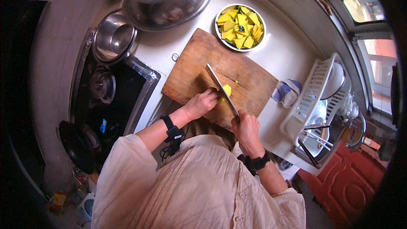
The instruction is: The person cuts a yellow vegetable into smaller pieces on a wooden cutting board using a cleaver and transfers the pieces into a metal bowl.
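Note:
My right hand (247, 130) grips the handle of a kitchen knife (219, 84), seen edge-on over a wooden cutting board (197, 51). Beside the blade lies a small piece of yellow squash (227, 90), with a bit more yellow showing on the near side of the blade. My left hand (203, 103) is at the board's near edge, its fingers bent close to the blade and to that yellow bit; how firmly they hold it cannot be seen. Beyond the board's far edge stands a white-rimmed bowl (217, 31) full of yellow squash pieces, some with dark green skin.
A large metal lid (171, 9) and steel bowls (114, 38) are at the back left, beside a black cooktop (124, 92). To the right are a folded checked cloth (287, 93), a white dish rack (313, 86) with dishes, and a faucet (362, 133).

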### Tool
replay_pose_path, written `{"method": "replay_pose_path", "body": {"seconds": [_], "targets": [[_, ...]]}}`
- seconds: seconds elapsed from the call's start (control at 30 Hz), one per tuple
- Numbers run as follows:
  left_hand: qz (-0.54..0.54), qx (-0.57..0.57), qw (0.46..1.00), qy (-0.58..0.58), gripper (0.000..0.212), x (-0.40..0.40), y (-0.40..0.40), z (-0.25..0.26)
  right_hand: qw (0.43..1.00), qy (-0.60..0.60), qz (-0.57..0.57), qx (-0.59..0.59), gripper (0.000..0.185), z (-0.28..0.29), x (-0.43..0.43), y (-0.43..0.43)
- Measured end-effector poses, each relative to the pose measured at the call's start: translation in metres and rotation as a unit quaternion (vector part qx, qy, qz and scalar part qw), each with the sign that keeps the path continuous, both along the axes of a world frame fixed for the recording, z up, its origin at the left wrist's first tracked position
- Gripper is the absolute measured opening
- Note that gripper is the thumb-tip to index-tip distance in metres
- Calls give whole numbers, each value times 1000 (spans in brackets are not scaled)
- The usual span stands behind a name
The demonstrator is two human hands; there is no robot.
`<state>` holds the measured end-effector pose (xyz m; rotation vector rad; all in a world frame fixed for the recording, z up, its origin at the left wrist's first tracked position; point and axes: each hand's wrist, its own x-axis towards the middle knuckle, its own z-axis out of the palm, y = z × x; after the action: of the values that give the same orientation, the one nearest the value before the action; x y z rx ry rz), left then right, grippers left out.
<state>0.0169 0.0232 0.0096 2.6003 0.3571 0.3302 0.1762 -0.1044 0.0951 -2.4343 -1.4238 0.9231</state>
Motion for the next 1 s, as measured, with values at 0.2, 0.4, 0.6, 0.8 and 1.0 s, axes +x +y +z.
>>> {"method": "replay_pose_path", "body": {"seconds": [0.2,0.4,0.6,0.8,1.0], "targets": [[-4,-19,1000,5,13,-1,2,5,1000,-16,-4,26,17,-30,-13,6],[-15,40,998,-52,22,-1,5,1,999,25,-26,41,15,-7,-7,2],[8,20,999,-41,24,-3,0,0,1000,-5,-23,13,14,1,-9,-3],[-6,-3,1000,17,12,-5,0,-1,998,-12,-22,64,14,-33,-18,12],[-14,-8,1000,-23,20,-7,4,2,997,-1,-27,70,13,-31,-14,8]]}}
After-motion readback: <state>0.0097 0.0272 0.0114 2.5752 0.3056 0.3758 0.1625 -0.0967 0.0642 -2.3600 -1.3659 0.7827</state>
